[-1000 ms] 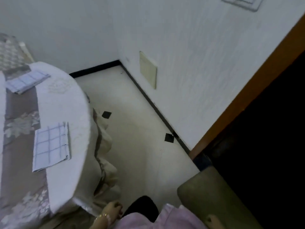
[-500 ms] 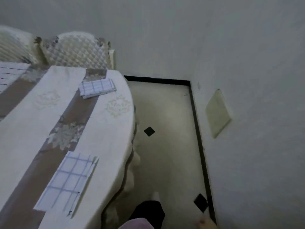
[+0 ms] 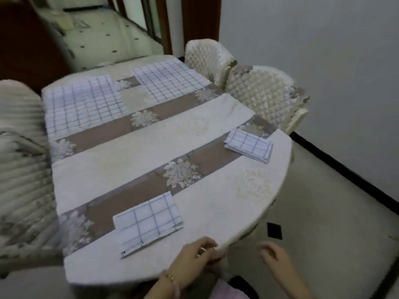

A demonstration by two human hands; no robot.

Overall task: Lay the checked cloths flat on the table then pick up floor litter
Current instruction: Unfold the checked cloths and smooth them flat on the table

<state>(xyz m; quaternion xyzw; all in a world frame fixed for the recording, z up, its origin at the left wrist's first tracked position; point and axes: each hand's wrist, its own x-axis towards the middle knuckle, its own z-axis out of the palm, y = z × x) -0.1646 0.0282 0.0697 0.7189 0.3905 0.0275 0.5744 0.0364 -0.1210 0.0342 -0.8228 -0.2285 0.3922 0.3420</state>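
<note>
A folded white cloth with blue checks (image 3: 149, 221) lies near the front of the table (image 3: 218, 214). Another folded checked cloth (image 3: 248, 145) sits by the table's right rim. Two checked cloths lie spread flat at the far end, one on the left (image 3: 86, 104) and one on the right (image 3: 170, 80). My left hand (image 3: 198, 255) rests on the table's near edge, just right of the nearest folded cloth, fingers bent, holding nothing I can see. My right hand (image 3: 274, 253) hovers beyond the edge over the floor, fingers apart and empty.
Quilted cream chairs stand at the far right (image 3: 265, 93), beside it further back (image 3: 207, 59), and at the left (image 3: 21, 169). The pale floor on the right has a black diamond tile (image 3: 274, 230) and a black skirting line along the wall. A doorway opens behind the table.
The view has swung left from the floor corner and wall onto the whole table. Both hands have come up into view at the table's near edge.
</note>
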